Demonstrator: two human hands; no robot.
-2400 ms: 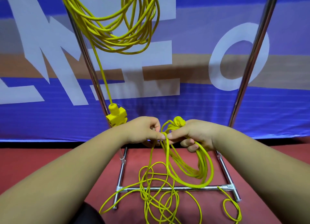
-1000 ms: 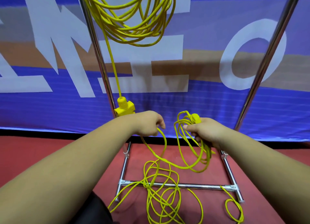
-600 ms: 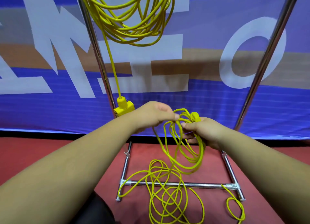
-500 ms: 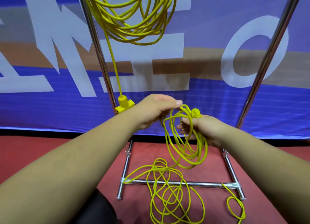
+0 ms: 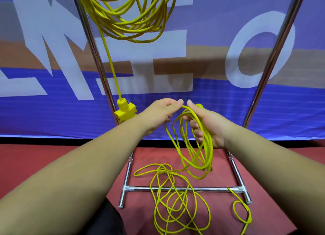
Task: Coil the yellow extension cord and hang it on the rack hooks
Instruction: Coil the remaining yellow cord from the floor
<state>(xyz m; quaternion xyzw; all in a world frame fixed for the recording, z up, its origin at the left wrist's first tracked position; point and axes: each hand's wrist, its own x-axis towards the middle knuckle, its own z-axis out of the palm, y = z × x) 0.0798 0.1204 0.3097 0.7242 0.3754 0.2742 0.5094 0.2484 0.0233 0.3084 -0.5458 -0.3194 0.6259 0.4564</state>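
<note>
The right hand grips the hanging coil of the yellow extension cord while the left hand pinches a fresh loop beside it, the slack lying on the floor below.

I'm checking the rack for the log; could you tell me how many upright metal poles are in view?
2: the left pole stands beside the hanging socket block; the right pole rises right of the right hand. Others may lie outside the frame.

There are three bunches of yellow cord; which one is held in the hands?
The small coil, gripped by the right hand and fed by the left hand. Another bunch hangs above; the third lies loose on the floor.
</note>
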